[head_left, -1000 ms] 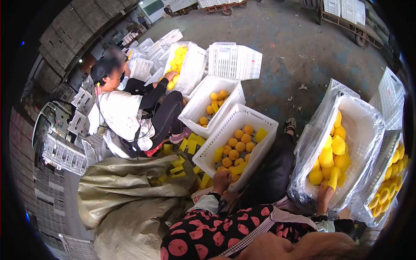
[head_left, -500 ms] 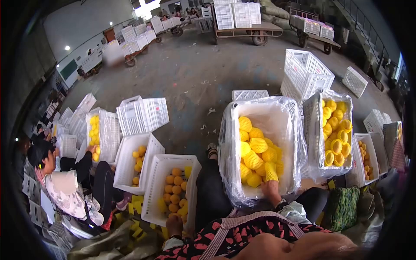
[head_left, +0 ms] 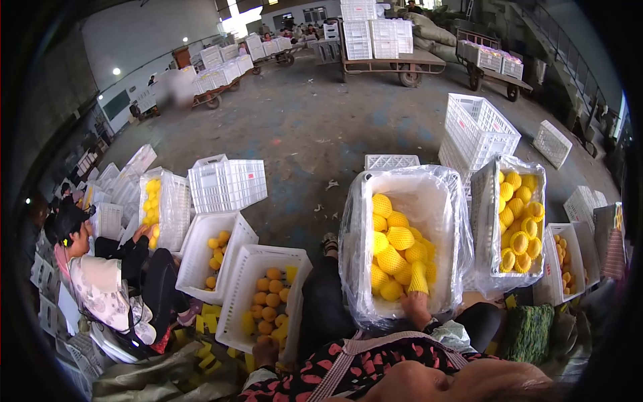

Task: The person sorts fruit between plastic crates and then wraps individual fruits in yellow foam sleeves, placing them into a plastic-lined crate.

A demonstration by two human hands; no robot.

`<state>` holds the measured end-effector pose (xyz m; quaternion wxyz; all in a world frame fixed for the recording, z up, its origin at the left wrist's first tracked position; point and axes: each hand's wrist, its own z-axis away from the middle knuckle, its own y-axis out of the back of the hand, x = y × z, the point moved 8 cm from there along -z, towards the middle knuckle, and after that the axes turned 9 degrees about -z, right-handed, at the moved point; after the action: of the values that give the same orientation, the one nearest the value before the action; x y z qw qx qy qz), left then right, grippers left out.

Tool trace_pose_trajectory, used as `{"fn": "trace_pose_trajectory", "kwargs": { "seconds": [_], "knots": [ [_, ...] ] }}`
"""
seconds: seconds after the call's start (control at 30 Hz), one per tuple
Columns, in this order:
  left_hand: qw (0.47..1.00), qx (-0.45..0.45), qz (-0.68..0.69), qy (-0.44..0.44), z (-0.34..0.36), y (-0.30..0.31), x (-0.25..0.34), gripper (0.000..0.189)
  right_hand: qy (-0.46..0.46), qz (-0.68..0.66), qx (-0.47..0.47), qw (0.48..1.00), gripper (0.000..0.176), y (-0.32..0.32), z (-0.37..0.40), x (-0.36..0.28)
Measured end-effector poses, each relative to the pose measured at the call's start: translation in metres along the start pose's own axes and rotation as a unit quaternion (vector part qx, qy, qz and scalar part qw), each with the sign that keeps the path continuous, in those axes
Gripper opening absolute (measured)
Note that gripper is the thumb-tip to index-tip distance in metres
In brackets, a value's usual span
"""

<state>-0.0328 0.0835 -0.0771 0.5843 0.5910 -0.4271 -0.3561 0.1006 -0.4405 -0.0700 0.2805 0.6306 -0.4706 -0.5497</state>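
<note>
Fruit: long yellow net-wrapped fruit (head_left: pixel 418 278) is found in the plastic-lined white crate (head_left: pixel 429 197), by its near wall.
Long way: pointed from near wall toward far wall.
Right hand (head_left: pixel 416 309): nearer; fingers are laid on the fruit's near end; grip cannot be told.
Left hand (head_left: pixel 266 350): seen left of that crate, by round orange fruits (head_left: pixel 268 298); fingers hidden.

Seated co-worker (head_left: pixel 100 281) at left, empty white crate (head_left: pixel 479 127) on concrete floor (head_left: pixel 315 127), loaded cart (head_left: pixel 392 57) beyond
</note>
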Motion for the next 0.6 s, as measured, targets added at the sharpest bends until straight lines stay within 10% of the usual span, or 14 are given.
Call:
{"fn": "trace_pose_trajectory", "kwargs": {
  "seconds": [0.2, 0.27, 0.33, 0.4, 0.6],
  "knots": [
    [0.959, 0.09, 0.248, 0.099, -0.066, -0.021, -0.044, 0.028, -0.035, -0.014, -0.044, 0.998, 0.04, -0.006, -0.004, 0.008],
    [0.82, 0.128, 0.522, 0.196, -0.088, 0.008, -0.037, 0.024, -0.033, -0.005, -0.013, 0.999, 0.038, -0.007, -0.002, 0.008],
    [0.808, 0.027, 0.566, 0.161, -0.13, 0.048, -0.012, 0.019, -0.034, 0.006, 0.014, 0.999, 0.037, -0.007, 0.001, 0.012],
    [0.724, 0.04, 0.683, 0.089, -0.152, 0.131, 0.048, 0.012, 0.079, 0.061, 0.141, 0.985, 0.034, 0.009, 0.004, -0.002],
    [0.6, -0.006, 0.718, -0.351, -0.103, 0.391, 0.224, 0.013, -0.051, 0.014, -0.047, 0.997, 0.034, -0.003, -0.008, 0.016]
  ]
}}
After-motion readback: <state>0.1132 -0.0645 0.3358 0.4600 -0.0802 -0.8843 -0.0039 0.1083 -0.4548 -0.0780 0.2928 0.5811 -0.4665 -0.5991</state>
